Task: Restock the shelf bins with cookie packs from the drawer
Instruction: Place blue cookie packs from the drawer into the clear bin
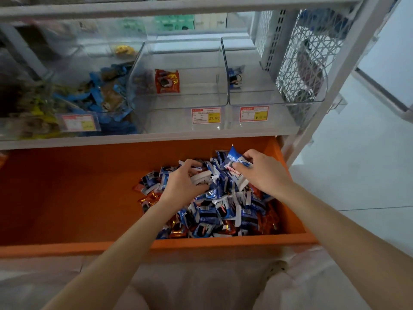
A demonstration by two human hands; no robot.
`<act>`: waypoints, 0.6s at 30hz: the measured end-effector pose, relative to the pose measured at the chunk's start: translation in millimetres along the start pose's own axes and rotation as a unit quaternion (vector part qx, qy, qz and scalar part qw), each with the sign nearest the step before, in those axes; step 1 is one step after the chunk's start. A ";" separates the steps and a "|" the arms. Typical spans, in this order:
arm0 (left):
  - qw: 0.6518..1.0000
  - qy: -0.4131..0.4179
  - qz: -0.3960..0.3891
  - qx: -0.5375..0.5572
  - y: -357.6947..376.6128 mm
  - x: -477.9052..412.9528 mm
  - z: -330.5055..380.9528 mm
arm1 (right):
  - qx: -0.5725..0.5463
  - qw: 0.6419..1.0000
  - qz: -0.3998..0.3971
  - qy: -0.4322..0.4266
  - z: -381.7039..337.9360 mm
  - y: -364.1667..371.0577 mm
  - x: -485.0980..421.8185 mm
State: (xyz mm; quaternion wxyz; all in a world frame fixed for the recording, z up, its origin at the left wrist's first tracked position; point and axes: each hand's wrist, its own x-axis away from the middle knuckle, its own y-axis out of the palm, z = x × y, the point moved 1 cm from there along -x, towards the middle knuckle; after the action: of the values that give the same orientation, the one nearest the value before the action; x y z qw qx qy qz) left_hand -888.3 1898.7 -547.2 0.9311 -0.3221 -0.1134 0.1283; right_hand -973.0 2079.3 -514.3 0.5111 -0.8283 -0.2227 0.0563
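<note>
The open orange drawer [89, 249] holds a heap of cookie packs [219, 211] at its right end, lying every which way. The left hand [183, 184] has its grip closed over a few of them on top. The right hand [266, 173] pinches a blue pack [234, 156], its long axis steep and one end pointing up toward the shelf. Above, the middle bin [178, 101] holds one red pack [167, 81].
</note>
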 end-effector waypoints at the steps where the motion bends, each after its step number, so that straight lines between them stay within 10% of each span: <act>1: 1.000 -0.004 0.013 0.014 -4.2 6.0 5.1 | -0.045 0.999 -0.019 -0.004 -4.2 -0.3 4.6; 7: 0.995 0.026 0.097 0.027 -24.6 39.4 28.8 | -0.428 0.892 -0.143 0.039 -27.0 -1.7 32.0; 18: 0.991 0.049 0.125 -0.016 -78.3 56.6 55.7 | -0.493 0.856 -0.157 0.006 -43.9 -19.0 32.2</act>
State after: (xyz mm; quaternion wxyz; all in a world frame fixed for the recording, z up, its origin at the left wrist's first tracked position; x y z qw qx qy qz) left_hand -838.4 1888.6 -447.9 0.9070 -0.3545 -0.0282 0.2255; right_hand -936.0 2064.1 -472.7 0.0391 -0.9262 -0.3452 -0.1467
